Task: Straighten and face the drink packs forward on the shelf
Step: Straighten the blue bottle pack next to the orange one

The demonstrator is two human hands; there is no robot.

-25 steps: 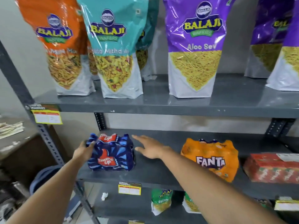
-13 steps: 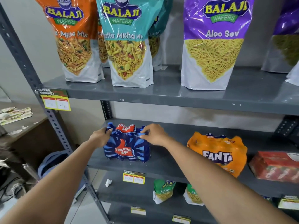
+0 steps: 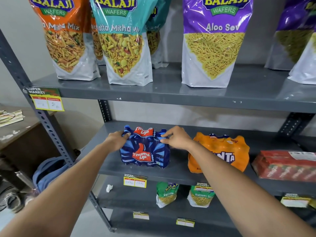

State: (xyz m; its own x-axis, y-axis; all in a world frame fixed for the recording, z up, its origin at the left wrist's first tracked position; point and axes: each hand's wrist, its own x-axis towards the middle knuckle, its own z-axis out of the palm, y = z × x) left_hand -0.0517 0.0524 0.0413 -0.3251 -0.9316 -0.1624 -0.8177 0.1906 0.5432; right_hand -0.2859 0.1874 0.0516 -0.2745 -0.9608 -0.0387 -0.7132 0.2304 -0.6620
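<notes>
Both hands grip the blue shrink-wrapped Thums Up drink pack (image 3: 145, 147) by its upper corners, the left hand (image 3: 116, 140) pinching the left corner and the right hand (image 3: 177, 138) the right. The pack stands with its logo facing out on the grey metal middle shelf (image 3: 179, 173). Just beside it on the right sits the orange shrink-wrapped Fanta drink pack (image 3: 220, 147), with a red carton pack (image 3: 287, 166) further right.

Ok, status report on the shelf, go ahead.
Left hand and right hand gripping Thums Up pack by its top corners. Label facing forward. Fanta pack alongside right, apart, tilted.
</notes>
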